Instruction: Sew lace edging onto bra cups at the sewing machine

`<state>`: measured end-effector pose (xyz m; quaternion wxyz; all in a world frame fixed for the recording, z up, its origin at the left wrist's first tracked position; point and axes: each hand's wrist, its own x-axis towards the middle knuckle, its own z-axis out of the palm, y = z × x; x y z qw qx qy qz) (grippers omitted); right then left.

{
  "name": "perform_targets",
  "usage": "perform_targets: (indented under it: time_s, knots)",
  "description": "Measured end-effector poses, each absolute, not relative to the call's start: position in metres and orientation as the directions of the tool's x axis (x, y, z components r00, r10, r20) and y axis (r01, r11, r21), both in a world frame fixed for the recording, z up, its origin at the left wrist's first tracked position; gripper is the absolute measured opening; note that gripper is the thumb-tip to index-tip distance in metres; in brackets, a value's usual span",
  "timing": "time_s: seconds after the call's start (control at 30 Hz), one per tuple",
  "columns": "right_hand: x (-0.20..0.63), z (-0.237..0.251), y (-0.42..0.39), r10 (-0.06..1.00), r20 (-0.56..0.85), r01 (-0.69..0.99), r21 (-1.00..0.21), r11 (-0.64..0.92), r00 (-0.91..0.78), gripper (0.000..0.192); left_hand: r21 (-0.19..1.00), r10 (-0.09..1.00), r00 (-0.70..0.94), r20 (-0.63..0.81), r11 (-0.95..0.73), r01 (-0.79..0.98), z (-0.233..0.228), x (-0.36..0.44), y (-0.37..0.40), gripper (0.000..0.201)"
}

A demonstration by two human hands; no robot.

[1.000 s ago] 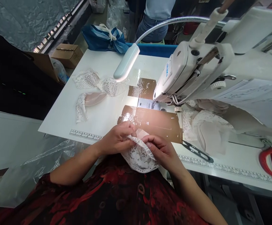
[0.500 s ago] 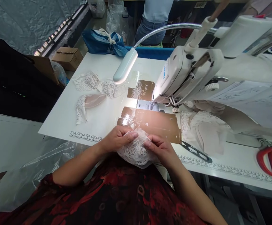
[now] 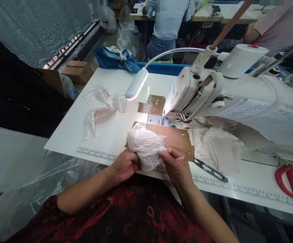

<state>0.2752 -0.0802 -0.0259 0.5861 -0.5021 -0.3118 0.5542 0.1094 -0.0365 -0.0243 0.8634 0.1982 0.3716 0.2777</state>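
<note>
Both hands, left hand (image 3: 124,164) and right hand (image 3: 174,164), grip a bunched white lace piece (image 3: 146,145) above the table (image 3: 111,130) edge, near the sewing machine (image 3: 212,91) and black snips (image 3: 210,167).

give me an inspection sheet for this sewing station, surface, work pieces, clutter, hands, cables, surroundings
Surface: white table with printed ruler edge, brown patches by the needle.
Job's things: white lace cup, lifted above the table edge.
Clutter: lace pieces far left, fabric pile, thread snips, red scissors.
Hands: left hand and right hand both grip the cup.
Cables: nothing seen; only the lamp gooseneck.
Surroundings: sewing machine, cardboard box, seated person behind.
</note>
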Motion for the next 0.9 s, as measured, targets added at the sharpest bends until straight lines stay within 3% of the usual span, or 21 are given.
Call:
perform_targets:
  time_s: [0.07, 0.1, 0.2, 0.27, 0.33, 0.37, 0.43, 0.57, 0.73, 0.9]
  knots:
    - [0.281, -0.025, -0.081, 0.935, -0.226, -0.448, -0.890, -0.085, 0.272, 0.028, 0.580, 0.620, 0.570, -0.539, 0.764, -0.283, -0.027, 0.097, -0.032, 0.010]
    - [0.284, -0.023, -0.082, 0.926, -0.236, -0.465, -0.882, -0.078, 0.293, 0.030, 0.629, 0.634, 0.579, -0.513, 0.737, -0.249, -0.027, 0.088, -0.029, 0.011]
    - [0.291, -0.017, -0.086, 0.946, -0.234, -0.416, -0.901, -0.123, 0.225, 0.029, 0.898, 0.822, 0.498, -0.277, 0.405, -0.170, -0.018, 0.064, -0.020, 0.007]
    - [0.289, -0.012, -0.088, 0.970, -0.228, -0.331, -0.925, -0.187, 0.090, 0.023, 0.997, 0.900, 0.437, -0.004, 0.035, -0.063, -0.006, 0.057, -0.015, 0.022]
    - [0.283, -0.008, -0.089, 0.976, -0.211, -0.216, -0.952, -0.218, -0.056, 0.018, 0.968, 0.833, 0.528, 0.164, -0.240, 0.078, 0.008, 0.058, -0.012, 0.050]
    - [0.279, -0.006, -0.089, 0.976, -0.193, -0.155, -0.966, -0.208, -0.104, 0.016, 0.938, 0.777, 0.606, 0.171, -0.317, 0.141, 0.013, 0.060, -0.011, 0.065]
    - [0.273, -0.004, -0.089, 0.982, -0.134, -0.039, -0.989, -0.140, -0.133, 0.014, 0.899, 0.682, 0.726, 0.085, -0.368, 0.240, 0.020, 0.067, -0.012, 0.077]
    - [0.268, -0.005, -0.089, 0.999, 0.016, 0.101, -0.995, 0.021, -0.044, 0.015, 0.904, 0.598, 0.800, -0.044, -0.318, 0.287, 0.016, 0.076, -0.016, 0.042]
    - [0.269, -0.012, -0.090, 0.997, 0.032, 0.178, -0.984, 0.019, 0.071, 0.017, 0.896, 0.549, 0.836, -0.024, -0.359, 0.261, 0.010, 0.073, -0.018, 0.033]
    - [0.266, -0.015, -0.091, 0.994, 0.022, 0.256, -0.967, -0.006, 0.107, 0.020, 0.827, 0.598, 0.801, 0.038, -0.468, 0.310, 0.015, 0.072, -0.016, 0.029]
